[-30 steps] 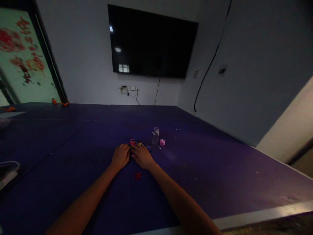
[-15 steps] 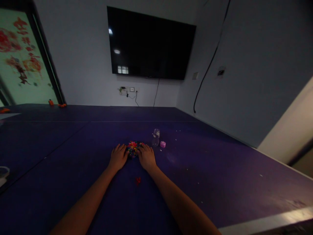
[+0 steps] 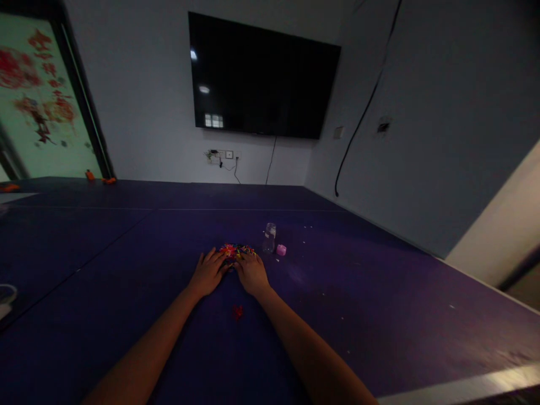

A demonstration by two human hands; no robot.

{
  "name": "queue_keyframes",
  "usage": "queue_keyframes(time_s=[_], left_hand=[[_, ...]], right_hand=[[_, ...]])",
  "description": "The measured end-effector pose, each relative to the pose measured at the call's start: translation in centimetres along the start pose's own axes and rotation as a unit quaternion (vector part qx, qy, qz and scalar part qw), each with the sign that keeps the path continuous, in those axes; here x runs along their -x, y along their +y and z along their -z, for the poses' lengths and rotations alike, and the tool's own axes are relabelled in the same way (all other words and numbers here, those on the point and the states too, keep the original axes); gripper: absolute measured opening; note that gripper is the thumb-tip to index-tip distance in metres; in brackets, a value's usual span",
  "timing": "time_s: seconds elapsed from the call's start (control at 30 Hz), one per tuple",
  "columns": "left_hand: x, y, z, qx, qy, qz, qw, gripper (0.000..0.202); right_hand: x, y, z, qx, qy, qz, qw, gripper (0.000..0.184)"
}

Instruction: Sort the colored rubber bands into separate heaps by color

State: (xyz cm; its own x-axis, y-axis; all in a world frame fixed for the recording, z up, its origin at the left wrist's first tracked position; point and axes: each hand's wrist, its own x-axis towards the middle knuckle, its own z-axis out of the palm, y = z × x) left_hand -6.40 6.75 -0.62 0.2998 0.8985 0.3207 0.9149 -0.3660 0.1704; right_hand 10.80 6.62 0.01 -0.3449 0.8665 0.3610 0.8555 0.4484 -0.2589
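Note:
A pile of small multicoloured pieces (image 3: 230,251) lies on the dark purple table (image 3: 160,247); the pieces are too small to name. My left hand (image 3: 208,273) rests at the pile's left side, fingers stretched over its near edge. On the right side my right hand (image 3: 252,274) lies with fingers spread on the pieces. Both hands partly cover the pile. A small group of red pieces (image 3: 238,312) sits apart, nearer to me between my forearms. Just beyond my right hand stands an upright clear bottle (image 3: 269,238), uncapped, with a pink cap (image 3: 281,250) beside it.
White scraps (image 3: 307,227) are scattered on the table's right side. A whitish object (image 3: 5,304) is at the left edge. Orange items (image 3: 108,181) lie at the far left. A television (image 3: 264,76) hangs on the wall, and a black cable (image 3: 363,115) runs down the right wall.
My left hand has moved slightly right, its fingers now over the pile's near edge. My right fingers have shifted on the pieces, and more of the pile shows beyond them.

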Motion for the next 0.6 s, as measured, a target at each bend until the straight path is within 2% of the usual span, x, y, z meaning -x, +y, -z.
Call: queue_keyframes(time_s=[0.17,0.23,0.3,0.43,0.6], left_hand=[[0.0,-0.4,-0.3,-0.025,0.035,0.053,0.998,0.043],[-0.1,-0.4,-0.4,-0.030,0.048,0.040,0.998,0.044],[-0.1,-0.4,-0.5,-0.031,0.051,-0.003,0.998,0.045],[-0.5,0.0,-0.6,-0.032,0.035,-0.068,0.997,0.045],[-0.6,0.1,-0.6,-0.036,0.059,-0.040,0.997,0.038]], right_hand=[[-0.1,0.2,0.1,0.001,0.033,-0.067,0.997,0.035],[-0.2,0.3,0.0,-0.004,0.041,-0.075,0.996,0.035],[-0.2,0.4,-0.1,-0.009,0.047,-0.078,0.996,0.036],[-0.3,0.6,-0.6,-0.015,0.045,-0.064,0.997,0.038],[-0.7,1.1,-1.1,-0.054,0.024,0.004,0.998,0.037]])
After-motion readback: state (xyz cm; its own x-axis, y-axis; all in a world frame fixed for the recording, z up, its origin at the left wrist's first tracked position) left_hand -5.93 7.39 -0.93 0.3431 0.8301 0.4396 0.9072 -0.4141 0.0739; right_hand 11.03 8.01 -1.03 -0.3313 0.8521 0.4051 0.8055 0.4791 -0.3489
